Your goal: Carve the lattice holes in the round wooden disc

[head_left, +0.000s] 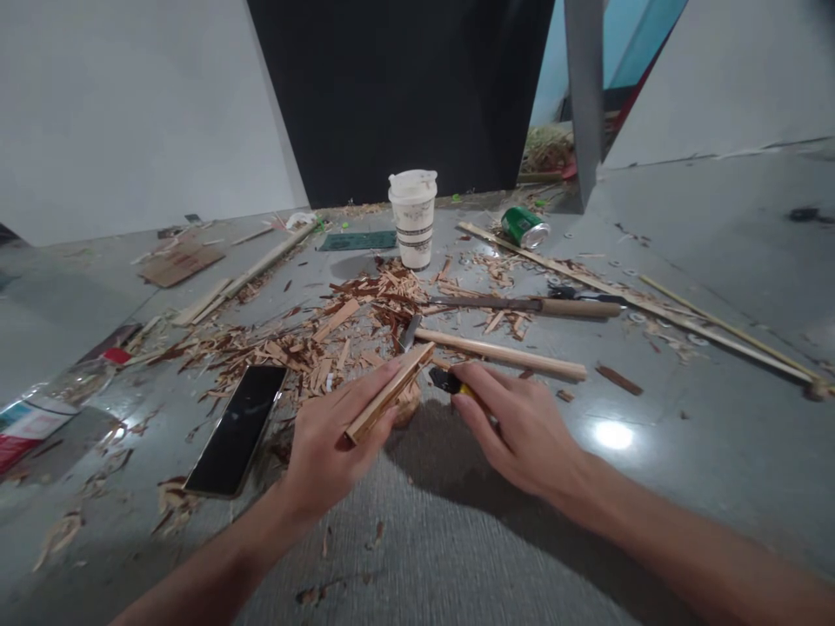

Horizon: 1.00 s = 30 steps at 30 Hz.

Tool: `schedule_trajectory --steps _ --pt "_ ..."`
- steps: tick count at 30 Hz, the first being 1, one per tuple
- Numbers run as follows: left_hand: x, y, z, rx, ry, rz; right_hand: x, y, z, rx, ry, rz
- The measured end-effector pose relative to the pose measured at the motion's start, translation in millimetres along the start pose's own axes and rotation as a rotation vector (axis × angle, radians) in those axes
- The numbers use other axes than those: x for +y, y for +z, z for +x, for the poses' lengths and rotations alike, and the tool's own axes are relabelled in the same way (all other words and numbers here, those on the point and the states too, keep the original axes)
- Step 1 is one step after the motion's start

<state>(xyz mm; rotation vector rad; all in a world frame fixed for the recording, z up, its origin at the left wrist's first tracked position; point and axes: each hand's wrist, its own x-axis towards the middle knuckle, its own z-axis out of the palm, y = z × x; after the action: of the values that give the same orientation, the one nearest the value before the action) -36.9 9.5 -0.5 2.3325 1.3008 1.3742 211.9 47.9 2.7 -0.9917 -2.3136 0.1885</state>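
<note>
My left hand is closed round a short strip of wood, which tilts up and away to the right. In my right hand is a tool with a yellow and black body, most likely a utility knife; its blade cannot be made out. The tool's black end is close to the right side of the wood strip. Just beyond both hands lies a hammer-like tool with a pale wooden handle. Behind it rests a file with a wooden handle. A rounded piece of wood shows under the strip.
Wood shavings litter the grey floor. A phone lies left of my left hand. Farther back stand a white paper cup and a fallen green can. Long wooden sticks lie at right, a plastic bottle at far left.
</note>
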Motion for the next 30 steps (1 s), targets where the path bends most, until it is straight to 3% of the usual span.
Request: schedule_trajectory --steps 19,30 --pt "1.6 -2.9 -3.1 0.008 0.073 0.066 -3.0 -2.6 -1.1 0.000 -0.054 -0.037" --pt "8.0 -3.2 -3.8 0.043 -0.036 0.062 7.0 -3.8 4.6 0.075 -0.048 -0.267"
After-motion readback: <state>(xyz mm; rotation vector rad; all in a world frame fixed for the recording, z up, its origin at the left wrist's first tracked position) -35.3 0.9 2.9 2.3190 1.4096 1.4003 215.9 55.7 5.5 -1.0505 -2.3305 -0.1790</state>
